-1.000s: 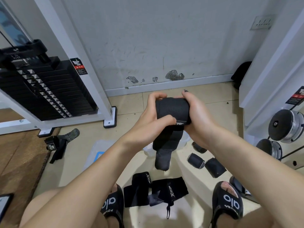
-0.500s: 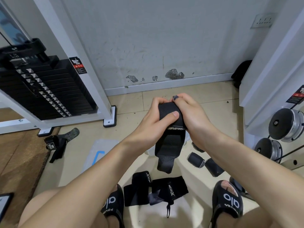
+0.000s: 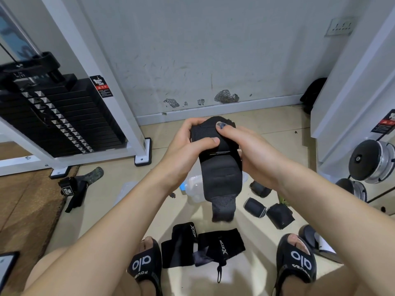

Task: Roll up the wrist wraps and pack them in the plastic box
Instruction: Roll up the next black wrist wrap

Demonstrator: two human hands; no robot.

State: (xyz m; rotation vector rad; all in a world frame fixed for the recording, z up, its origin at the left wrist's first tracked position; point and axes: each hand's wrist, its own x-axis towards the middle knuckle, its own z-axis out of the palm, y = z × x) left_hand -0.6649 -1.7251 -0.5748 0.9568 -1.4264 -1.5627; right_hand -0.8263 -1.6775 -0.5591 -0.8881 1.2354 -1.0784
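A black wrist wrap [image 3: 221, 176] is held in mid-air at the centre, its top part rolled and its tail hanging down. My left hand [image 3: 188, 146] grips the roll from the left with the thumb across it. My right hand [image 3: 250, 150] grips it from the right, thumb on top. Below, between my feet, several unrolled black wraps [image 3: 203, 245] lie flat on the floor. Three rolled wraps [image 3: 268, 207] lie on the floor at the right. The clear plastic box [image 3: 192, 186] sits on the floor behind the hanging tail, mostly hidden.
A weight-stack machine [image 3: 64, 116] with a white frame stands at the left. Another strap [image 3: 73, 189] lies by the brown mat [image 3: 25, 210]. Dumbbells [image 3: 372, 161] and a white frame are at the right. My sandalled feet [image 3: 296, 261] frame the wraps. The wall is close ahead.
The roll has been turned further in my hands, and both thumbs have shifted on it. The tail still hangs below.
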